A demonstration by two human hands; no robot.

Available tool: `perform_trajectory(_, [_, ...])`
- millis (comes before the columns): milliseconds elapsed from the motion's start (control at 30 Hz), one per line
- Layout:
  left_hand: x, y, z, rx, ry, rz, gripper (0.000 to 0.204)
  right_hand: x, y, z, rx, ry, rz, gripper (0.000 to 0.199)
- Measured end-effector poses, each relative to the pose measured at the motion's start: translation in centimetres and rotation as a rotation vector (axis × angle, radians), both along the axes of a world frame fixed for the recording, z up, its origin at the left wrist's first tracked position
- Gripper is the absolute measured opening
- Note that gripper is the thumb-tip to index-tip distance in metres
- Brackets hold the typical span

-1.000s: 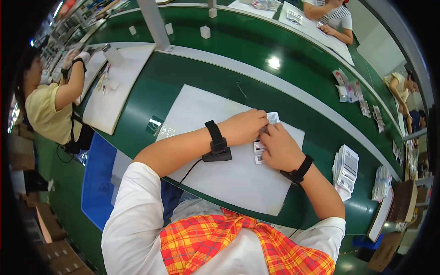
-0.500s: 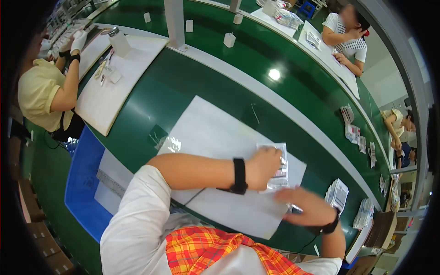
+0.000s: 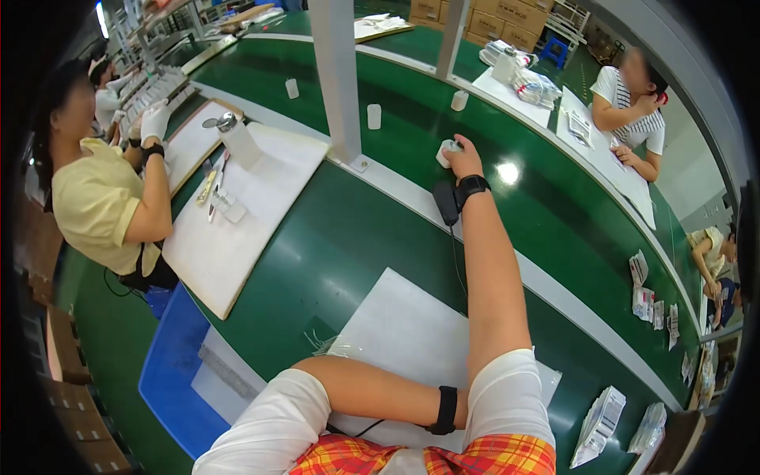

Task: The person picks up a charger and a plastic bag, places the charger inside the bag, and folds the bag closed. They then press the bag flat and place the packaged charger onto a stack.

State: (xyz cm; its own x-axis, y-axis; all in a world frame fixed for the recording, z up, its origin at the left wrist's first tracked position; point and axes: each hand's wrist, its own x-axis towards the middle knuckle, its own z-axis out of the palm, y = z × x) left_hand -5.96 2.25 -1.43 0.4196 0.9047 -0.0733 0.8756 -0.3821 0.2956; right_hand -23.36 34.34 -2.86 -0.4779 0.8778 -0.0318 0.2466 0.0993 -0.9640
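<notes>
The person's right hand [image 3: 463, 156] is reaching far forward, toward twelve o'clock, and its grip is closing around a small white cylinder [image 3: 446, 151] that is standing on the green surface [image 3: 332, 245] just beside the pale strip running across it. A black wrist strap [image 3: 473, 185] is sitting on that arm, with a small black unit hanging beside it. The left hand is passing under the right upper arm at about five o'clock and is hidden there, so I cannot tell its grip; only the left forearm with a black band [image 3: 446, 409] is showing. This forearm is lying over a white mat [image 3: 404, 332] at six o'clock. Two more white cylinders [image 3: 374, 116] are standing apart on the surface toward eleven o'clock, near a grey upright post [image 3: 336, 79]. At nine o'clock a co-worker in a yellow shirt [image 3: 91, 206] is working over another white mat [image 3: 237, 222], wearing white gloves. At four o'clock, stacks of small printed packets [image 3: 600, 413] are lying near the edge of the surface. A blue bin [image 3: 170, 372] is standing at seven o'clock.
</notes>
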Motion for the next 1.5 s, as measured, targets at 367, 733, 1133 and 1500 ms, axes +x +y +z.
perform_trajectory(367, [0.6,-2.2,0.9,0.259,-0.351,-0.202,0.013,27.9,-17.2,12.6,-0.095,0.092,0.309,0.060])
perform_trajectory(733, [3.6,-1.2,4.0,0.016,0.237,-0.209,0.023,39.8,-29.4,6.0,-0.023,-0.051,-0.079,0.063])
perform_trajectory(1133, [0.8,-1.7,-0.7,0.246,-0.233,-0.027,0.050,40.5,-34.8,5.5,0.470,-0.486,0.149,0.057])
perform_trajectory(1500, [2.6,-3.8,0.9,0.239,-0.038,0.039,0.052,39.0,-34.0,5.0,0.422,-0.567,0.048,0.037])
